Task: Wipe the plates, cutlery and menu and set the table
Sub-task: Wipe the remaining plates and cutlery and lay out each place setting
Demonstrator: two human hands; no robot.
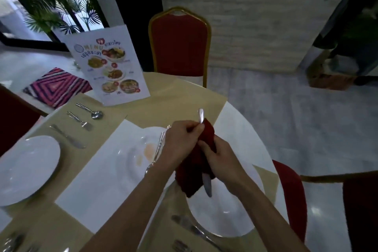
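My left hand (182,139) pinches the handle end of a table knife (207,185), whose tip sticks out at the top and whose blade hangs below. My right hand (216,157) grips a dark red cloth (192,180) wrapped round the knife's middle. Both hands hover over a stained white plate (135,155) that carries a piece of cutlery (158,147). A clean plate (225,217) lies under my forearms. The menu card (110,63) stands upright at the table's far side.
At the left, a white plate (26,168) sits with a spoon (90,110), fork (79,121) and knife (67,136) beside it. More cutlery (194,229) lies near the front edge. A pink patterned mat (55,86) lies far left. Red chairs (180,45) surround the round table.
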